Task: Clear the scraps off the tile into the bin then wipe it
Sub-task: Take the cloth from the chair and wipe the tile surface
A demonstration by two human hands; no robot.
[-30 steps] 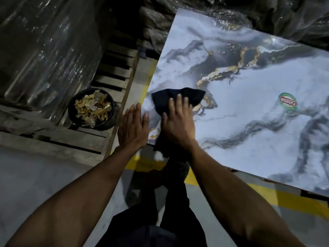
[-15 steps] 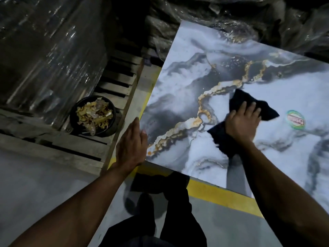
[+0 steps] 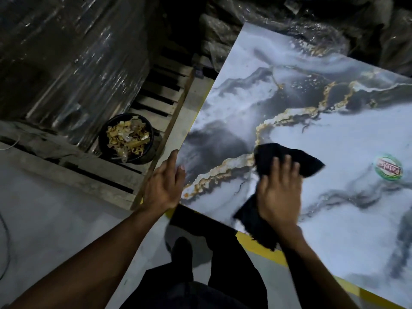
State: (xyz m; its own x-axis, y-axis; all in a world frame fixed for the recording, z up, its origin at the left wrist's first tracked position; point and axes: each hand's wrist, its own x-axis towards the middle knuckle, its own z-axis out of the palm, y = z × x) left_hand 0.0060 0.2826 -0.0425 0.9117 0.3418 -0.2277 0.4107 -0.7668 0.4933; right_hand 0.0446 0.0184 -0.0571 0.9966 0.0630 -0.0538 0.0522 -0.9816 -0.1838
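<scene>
A large marble-look tile (image 3: pixel 323 134), white and grey with gold veins, lies flat in front of me. My right hand (image 3: pixel 279 190) presses a black cloth (image 3: pixel 287 160) flat onto the tile near its front edge. Part of the cloth hangs over that edge below my wrist. My left hand (image 3: pixel 165 186) rests with fingers spread on the tile's near left corner and holds nothing. A black round bin (image 3: pixel 126 139) full of yellowish scraps stands on a pallet to the left of the tile. No scraps show on the tile.
A round green and red sticker (image 3: pixel 389 168) sits on the tile right of the cloth. A wooden pallet (image 3: pixel 111 175) carries plastic-wrapped stacks (image 3: pixel 66 63) at left. Crumpled plastic sheeting (image 3: pixel 312 23) lies behind the tile. A yellow line (image 3: pixel 263 248) marks the grey floor; my legs (image 3: pixel 200 275) stand below.
My right hand swept the cloth from the tile's near left corner out to the right, then back left and toward me. The left hand stayed at the corner.
</scene>
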